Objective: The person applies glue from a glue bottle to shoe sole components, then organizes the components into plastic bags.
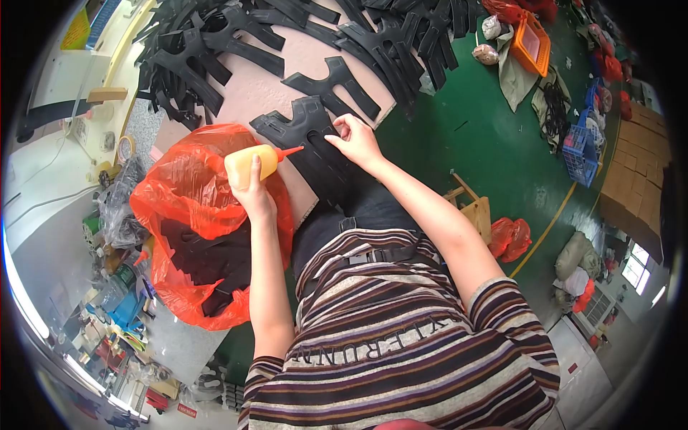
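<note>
My left hand [252, 192] is wrapped round a yellow squeeze bottle [251, 166], whose red nozzle [289, 152] points right over a black cut piece [297, 132]. That piece lies at the near edge of the pink board [254, 89], partly over my lap. At its right side is my right hand [355, 141], thumb and forefinger brought close together; whether anything small is between them is too small to tell. Another black forked piece [335, 87] lies just beyond. Left of my lap, a red plastic bag [193, 179] holds dark pieces.
Many black pieces [186, 61] are heaped across the board's far side. On the green floor [459, 129] at right are an orange basket [529, 44], a blue crate [579, 154], a small wooden stool [476, 215] and red bags [510, 239]. A cluttered workbench stands left.
</note>
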A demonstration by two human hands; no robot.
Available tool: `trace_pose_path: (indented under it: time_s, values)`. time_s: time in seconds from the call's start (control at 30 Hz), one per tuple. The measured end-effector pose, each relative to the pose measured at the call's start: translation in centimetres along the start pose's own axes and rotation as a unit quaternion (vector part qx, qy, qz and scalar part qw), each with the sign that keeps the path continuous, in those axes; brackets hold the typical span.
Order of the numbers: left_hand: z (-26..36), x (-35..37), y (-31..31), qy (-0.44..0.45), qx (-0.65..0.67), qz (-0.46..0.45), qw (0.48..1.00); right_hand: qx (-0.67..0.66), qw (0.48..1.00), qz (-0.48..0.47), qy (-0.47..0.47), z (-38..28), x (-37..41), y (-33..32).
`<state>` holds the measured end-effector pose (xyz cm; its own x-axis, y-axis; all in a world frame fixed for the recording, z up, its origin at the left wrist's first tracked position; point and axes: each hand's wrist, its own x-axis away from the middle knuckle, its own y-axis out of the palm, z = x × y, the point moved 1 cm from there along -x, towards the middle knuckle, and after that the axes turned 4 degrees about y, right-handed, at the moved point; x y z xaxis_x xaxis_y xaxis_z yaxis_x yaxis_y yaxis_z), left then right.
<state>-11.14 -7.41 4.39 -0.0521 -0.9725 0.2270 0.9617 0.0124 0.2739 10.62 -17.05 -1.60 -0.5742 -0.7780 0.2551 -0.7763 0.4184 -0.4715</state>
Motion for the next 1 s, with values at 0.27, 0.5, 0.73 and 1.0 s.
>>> trace_pose_path:
  time_s: [0.27,0.5,0.73,1.0]
  values:
    - [-2.0,2.2,-1.2,-0.032,-0.055,-0.049,0.997,0.008,1.0,-0.012,0.008,0.9,0.0,0.2]
    - [-3.6,6.7,-1.4,-0.075,-0.132,-0.104,0.983,0.009,1.0,-0.012,0.015,1.1,0.1,0.2]
    - [-1.7,7.4,-0.1,-0.225,0.004,-0.111,0.968,-0.038,0.999,-0.03,0.018,1.4,0.1,-0.3]
    - [0.4,-5.4,4.4,-0.031,0.051,-0.073,0.996,-0.055,0.997,-0.044,0.012,1.6,0.8,-1.0]
